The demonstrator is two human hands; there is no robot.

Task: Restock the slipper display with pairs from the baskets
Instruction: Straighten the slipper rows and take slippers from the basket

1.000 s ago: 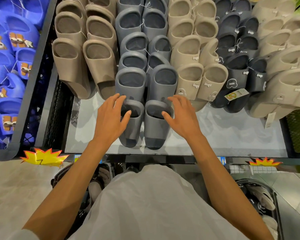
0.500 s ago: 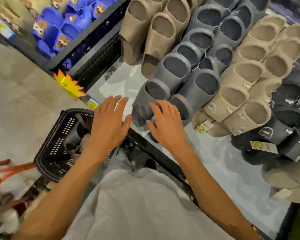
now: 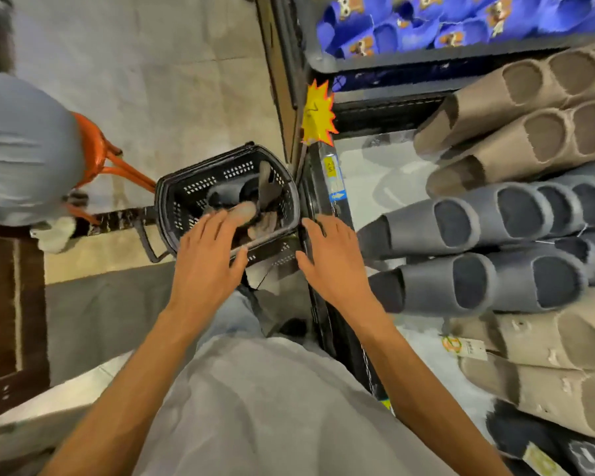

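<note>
Hands (image 3: 205, 259) (image 3: 334, 261) spread near basket (image 3: 193, 187); floor (image 3: 152, 80) seemingly tiled.

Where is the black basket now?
The black basket is centre-left in the head view, just left of the edge of the display shelf, with the left hand over its near rim.

left hand (image 3: 208, 261) splayed palm-down over the near edge of the basket (image 3: 186, 187), right hand (image 3: 332, 261) flat, fingers relaxed, empty, just right of it

Rows of slippers (image 3: 468, 286) lie on the white shelf (image 3: 368, 173).
</note>
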